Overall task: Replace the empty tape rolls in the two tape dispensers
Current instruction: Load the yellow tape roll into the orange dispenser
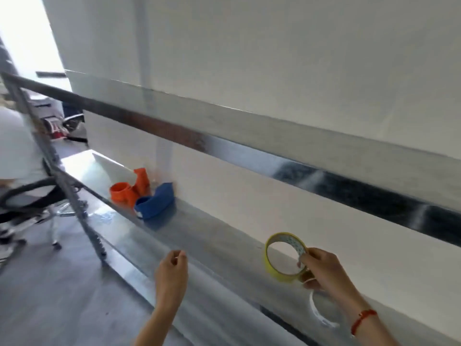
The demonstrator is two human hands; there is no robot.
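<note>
Tape in a yellow ring-shaped roll [279, 274] with a printed inner core is held upright just above the grey metal shelf [199, 233], its open centre turned toward the camera. The right hand [321, 268] grips it at its 3 o'clock edge, fingers [306, 257] curled over the rim and the thumb underneath. A red cord bracelet [363, 318] circles that wrist. At 5 o'clock from the yellow roll, partly hidden under the right hand, a white ring-shaped tape roll [314, 309] lies on the shelf near the pale wall [274, 46]. At 9 o'clock the left hand [172, 273] hovers over the shelf's front edge, fingers curled in toward the thumb with nothing visible in them. Far along the shelf at 10 o'clock, a blue plastic tape dispenser [156, 203] sits just beside an orange plastic tape dispenser [127, 192], with a white flat panel [112, 168] leaning behind them. Beyond the shelf's end, a person in white [17, 146] sits on a black office chair [30, 196].
</note>
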